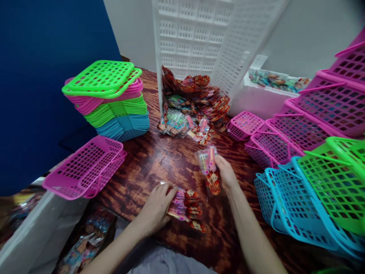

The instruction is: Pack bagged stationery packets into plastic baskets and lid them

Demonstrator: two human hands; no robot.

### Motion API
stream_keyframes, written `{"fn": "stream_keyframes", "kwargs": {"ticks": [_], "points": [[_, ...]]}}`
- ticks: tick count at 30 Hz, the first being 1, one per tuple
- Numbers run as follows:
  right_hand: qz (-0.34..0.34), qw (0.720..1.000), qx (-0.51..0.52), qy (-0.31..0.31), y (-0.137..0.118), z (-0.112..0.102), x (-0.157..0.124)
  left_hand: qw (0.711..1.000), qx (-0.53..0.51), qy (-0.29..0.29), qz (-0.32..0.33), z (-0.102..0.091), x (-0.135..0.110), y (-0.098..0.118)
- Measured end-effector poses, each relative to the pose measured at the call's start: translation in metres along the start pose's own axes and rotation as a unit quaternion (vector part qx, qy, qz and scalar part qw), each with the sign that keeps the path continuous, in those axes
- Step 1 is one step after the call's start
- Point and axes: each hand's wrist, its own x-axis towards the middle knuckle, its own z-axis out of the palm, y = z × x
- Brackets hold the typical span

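Observation:
My left hand [156, 207] is closed around the end of a bunch of small clear packets [186, 207], low over the near part of the wooden table. Pink and yellow pieces and red cartoon figures show through their plastic. To the right, my right hand [226, 171] grips similar packets [210, 169] by their side, held upright with the cartoon figure at the bottom. How many it holds I cannot tell. Beyond both hands, a heap of such packets [199, 95] spills from a tipped white plastic crate [188, 34].
An open pink basket [85, 165] sits at the left, before a stack of green, pink and blue baskets [114, 102]. Pink, blue [296, 194] and green baskets crowd the right side. White foam boxes [256, 97] with packets stand at back right and lower left. Brown table [159, 160] shows between.

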Motion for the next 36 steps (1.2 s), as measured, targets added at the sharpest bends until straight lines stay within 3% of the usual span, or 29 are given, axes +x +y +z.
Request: {"fn": "stream_keyframes", "kwargs": {"ticks": [2, 3, 5, 7, 8, 10, 13, 16, 19, 23, 26, 30, 33, 36], "points": [[-0.066, 0.982, -0.175, -0.009, -0.014, 0.004, 0.013, 1.000, 0.001, -0.012, -0.003, -0.005, 0.001, 0.003], [-0.091, 0.959, -0.266, -0.037, -0.018, 0.011, 0.015, 1.000, 0.002, -0.015, -0.004, -0.006, 0.001, 0.004], [-0.138, 0.885, -0.424, -0.136, -0.019, 0.031, 0.007, 1.000, 0.003, -0.012, 0.000, -0.008, 0.001, 0.005], [-0.164, 0.831, -0.473, -0.244, -0.014, 0.053, -0.010, 1.000, 0.003, 0.005, 0.012, -0.006, 0.000, 0.005], [-0.171, 0.818, -0.470, -0.284, -0.010, 0.062, -0.019, 1.000, 0.004, 0.021, 0.017, -0.004, -0.001, 0.004], [-0.170, 0.820, -0.438, -0.326, -0.004, 0.072, -0.034, 0.997, 0.012, 0.068, 0.022, 0.001, -0.005, 0.002], [-0.128, 0.848, -0.376, -0.351, 0.000, 0.072, -0.044, 0.992, 0.021, 0.127, 0.010, 0.007, -0.011, -0.002], [-0.059, 0.867, -0.338, -0.360, -0.001, 0.064, -0.044, 0.991, -0.010, 0.137, 0.002, 0.009, -0.013, -0.006], [-0.018, 0.867, -0.314, -0.386, -0.005, 0.058, -0.047, 0.991, -0.054, 0.126, 0.009, 0.008, -0.012, -0.009], [-0.027, 0.829, -0.362, -0.426, -0.005, 0.059, -0.060, 0.990, -0.080, 0.116, -0.006, 0.012, -0.006, -0.007], [-0.054, 0.779, -0.464, -0.419, 0.001, 0.064, -0.072, 0.991, -0.071, 0.105, -0.038, 0.020, 0.000, -0.002], [-0.120, 0.726, -0.549, -0.396, 0.014, 0.072, -0.081, 0.995, -0.056, 0.044, -0.072, 0.023, 0.003, 0.003], [-0.158, 0.713, -0.572, -0.373, 0.024, 0.076, -0.084, 0.993, -0.057, 0.021, -0.100, 0.019, 0.002, 0.005], [-0.142, 0.711, -0.580, -0.371, 0.032, 0.078, -0.090, 0.992, -0.050, 0.019, -0.110, 0.017, 0.001, 0.006]]}}
